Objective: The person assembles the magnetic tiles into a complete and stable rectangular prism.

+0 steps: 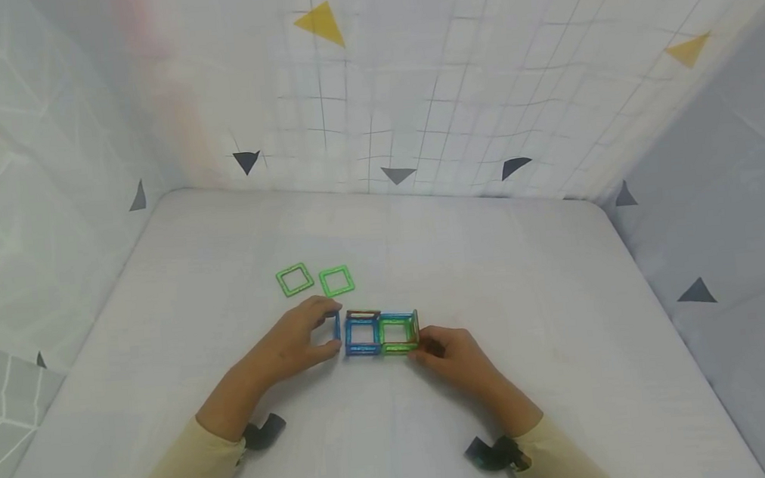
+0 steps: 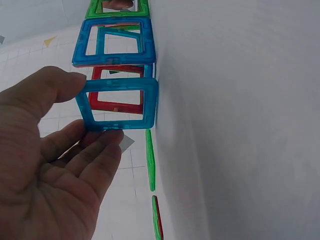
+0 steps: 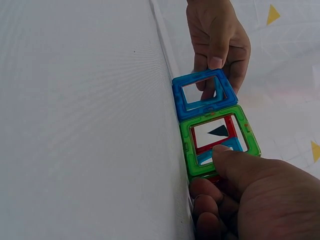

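Note:
My left hand [image 1: 292,342] pinches a blue square magnetic tile [image 2: 117,124] upright by its edges, thumb on one side and fingertips on the other. Just to its right stands a joined row of open-framed magnetic tiles, with a narrow gap between in the head view. The row's left section has blue tiles [image 1: 363,351] and a red tile [image 2: 117,107] at the back. Its right section has green tiles [image 3: 186,150], with red and blue frames behind them. At that right end, my right hand [image 1: 457,358] grips the green part, its thumb over the front tile and fingers curled below.
Two loose green square tiles [image 1: 341,293] lie flat on the white table [image 1: 495,282], beyond the left hand. White fabric walls with yellow and dark triangles [image 1: 697,292] enclose the table at the back and sides. A dark wrist camera [image 1: 493,453] sits on each sleeve.

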A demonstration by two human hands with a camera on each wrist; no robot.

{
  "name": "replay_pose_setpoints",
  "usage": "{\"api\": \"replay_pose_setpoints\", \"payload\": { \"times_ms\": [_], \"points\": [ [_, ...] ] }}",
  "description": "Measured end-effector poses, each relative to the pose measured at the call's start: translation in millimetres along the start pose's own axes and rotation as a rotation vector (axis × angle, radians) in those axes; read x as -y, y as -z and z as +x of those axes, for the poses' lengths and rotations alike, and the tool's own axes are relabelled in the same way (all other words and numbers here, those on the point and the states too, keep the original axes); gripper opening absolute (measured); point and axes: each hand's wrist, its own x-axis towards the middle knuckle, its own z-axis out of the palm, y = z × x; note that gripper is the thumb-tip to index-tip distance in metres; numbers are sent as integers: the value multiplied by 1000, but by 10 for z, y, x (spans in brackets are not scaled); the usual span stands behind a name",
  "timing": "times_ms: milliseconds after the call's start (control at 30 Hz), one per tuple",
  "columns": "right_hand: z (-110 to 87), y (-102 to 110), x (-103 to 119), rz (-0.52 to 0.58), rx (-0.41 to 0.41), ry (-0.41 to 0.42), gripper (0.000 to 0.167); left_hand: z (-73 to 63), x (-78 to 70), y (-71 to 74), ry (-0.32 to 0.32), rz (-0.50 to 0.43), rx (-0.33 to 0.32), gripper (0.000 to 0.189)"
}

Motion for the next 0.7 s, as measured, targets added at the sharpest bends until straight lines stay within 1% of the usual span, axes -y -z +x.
{"api": "replay_pose_setpoints", "payload": {
  "times_ms": [133, 433, 700],
  "points": [
    [-3, -1, -3, 0, -6, 8, 21, 17, 8, -11, -2, -16, 14, 61],
    [-6, -1, -5, 2, -9, 15, 21, 54, 20, -29, -24, -18, 39, 61],
    [-4, 12, 11, 7, -8, 13, 21, 56, 10, -12, -44, 12, 55, 62]
  ]
}}
